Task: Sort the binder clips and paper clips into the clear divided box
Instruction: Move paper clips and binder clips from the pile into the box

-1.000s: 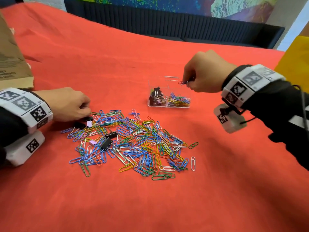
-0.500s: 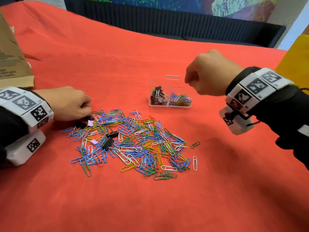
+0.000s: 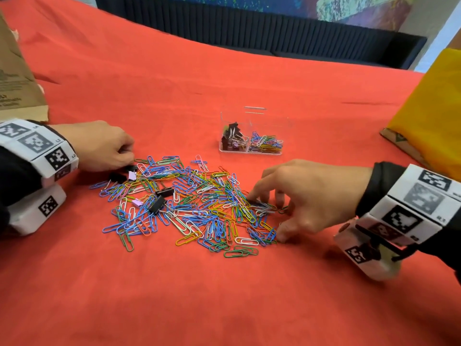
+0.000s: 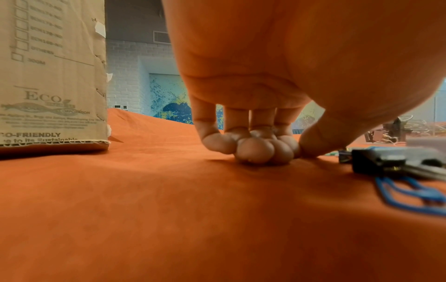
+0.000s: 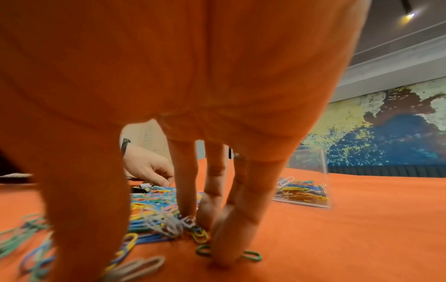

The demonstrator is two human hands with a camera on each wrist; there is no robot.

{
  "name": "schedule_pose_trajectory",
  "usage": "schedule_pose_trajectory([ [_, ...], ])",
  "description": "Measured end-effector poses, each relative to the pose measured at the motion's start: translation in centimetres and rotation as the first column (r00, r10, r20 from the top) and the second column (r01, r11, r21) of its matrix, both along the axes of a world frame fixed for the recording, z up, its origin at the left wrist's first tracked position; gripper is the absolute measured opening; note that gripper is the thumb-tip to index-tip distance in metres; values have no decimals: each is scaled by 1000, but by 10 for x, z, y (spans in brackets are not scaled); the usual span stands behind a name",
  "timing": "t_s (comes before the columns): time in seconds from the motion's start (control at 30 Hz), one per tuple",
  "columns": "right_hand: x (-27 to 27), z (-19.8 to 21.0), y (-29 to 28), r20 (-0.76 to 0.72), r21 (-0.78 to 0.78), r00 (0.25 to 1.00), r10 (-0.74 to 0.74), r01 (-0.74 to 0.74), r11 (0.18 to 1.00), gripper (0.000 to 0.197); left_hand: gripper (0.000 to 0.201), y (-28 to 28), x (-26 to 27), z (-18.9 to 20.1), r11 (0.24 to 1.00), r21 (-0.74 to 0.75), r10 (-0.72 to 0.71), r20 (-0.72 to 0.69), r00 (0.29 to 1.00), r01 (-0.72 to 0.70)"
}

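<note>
Right hand (image 3: 309,196) fingers spread over thin looped wire paper clips (image 3: 189,203); left hand (image 3: 99,146) fingers curled together, empty.

Your left hand (image 4: 253,91), seen from the wrist, fingertips down on an orange-red cloth (image 4: 169,219).

Your fingers (image 4: 255,150) are curled and bunched together, their tips pressed to the cloth, with the thumb meeting them on the right. Just right of the thumb lies a black binder clip (image 4: 376,162), blurred, with a blue paper clip (image 4: 410,192) in front of it. At the left stands a brown cardboard box (image 4: 53,76) printed with "ECO". Far right, a hazy clear divided box (image 4: 415,129) holds clips.
</note>
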State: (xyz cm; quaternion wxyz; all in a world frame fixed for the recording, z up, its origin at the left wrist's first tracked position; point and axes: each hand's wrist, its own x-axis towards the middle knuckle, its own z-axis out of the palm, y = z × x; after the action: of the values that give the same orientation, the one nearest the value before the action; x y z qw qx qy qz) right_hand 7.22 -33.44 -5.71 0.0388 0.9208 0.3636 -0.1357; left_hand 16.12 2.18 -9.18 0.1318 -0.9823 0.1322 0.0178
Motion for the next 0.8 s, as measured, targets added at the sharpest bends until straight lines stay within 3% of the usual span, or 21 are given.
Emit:
schedule_pose_trajectory([
  [0.13, 1, -2, 3, 1, 110, 1000, -15, 15, 994, 31, 28, 2, 1, -1, 1000, -8, -1, -1, 1000, 1],
  [0.23, 3, -3, 5, 15, 140, 1000, -21, 18, 990, 14, 28, 3, 0, -1, 1000, -14, -7, 0, 1000, 7],
  [0.57, 34, 25, -7, -49, 379, 988, -150, 157, 912, 5, 27, 0, -2, 1, 1000, -21, 1, -6, 1000, -1],
  [0.67, 60, 37, -13, 126, 456, 959, -254, 171, 873, 5, 27, -1, -3, 1, 1000, -10, 2, -7, 1000, -2],
  [0.8, 96, 45, -13, 290, 540, 860, -420, 215, 814, 4, 28, 1, -4, 1, 1000, -31, 5, -6, 1000, -5],
])
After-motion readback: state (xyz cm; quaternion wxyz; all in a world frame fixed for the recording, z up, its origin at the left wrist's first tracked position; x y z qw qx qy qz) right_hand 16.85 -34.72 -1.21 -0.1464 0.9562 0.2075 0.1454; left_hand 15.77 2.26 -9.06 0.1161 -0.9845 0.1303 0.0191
